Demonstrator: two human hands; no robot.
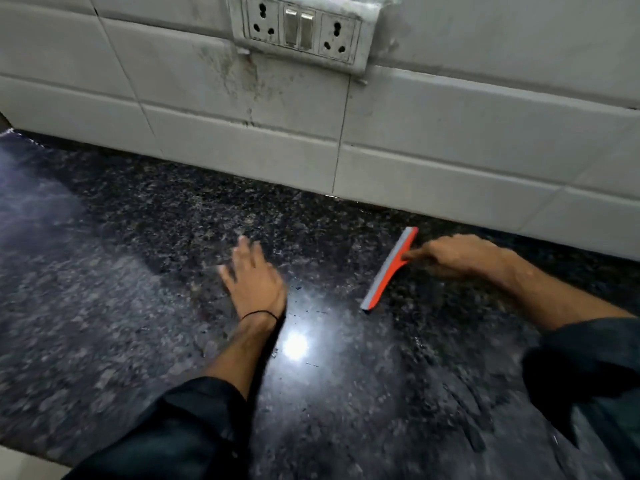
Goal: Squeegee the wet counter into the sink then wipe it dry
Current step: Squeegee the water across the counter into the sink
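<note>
Orange plastic squeegee (389, 268) with a grey blade lies on the speckled black granite counter (138, 271) near its back edge, below the white tiled wall (450, 140) and the switch-and-socket plate (301, 29). Right hand (460, 256) is wrapped around its handle, index finger extended toward the blade. Left hand (254, 275) rests flat on the counter, fingers spread, well left of the squeegee, holding nothing.

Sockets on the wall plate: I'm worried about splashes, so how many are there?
2, on the plate above the counter: one socket at its left end, one socket at its right end, two switches between. The plate's top is cut off, so more may be hidden.
</note>
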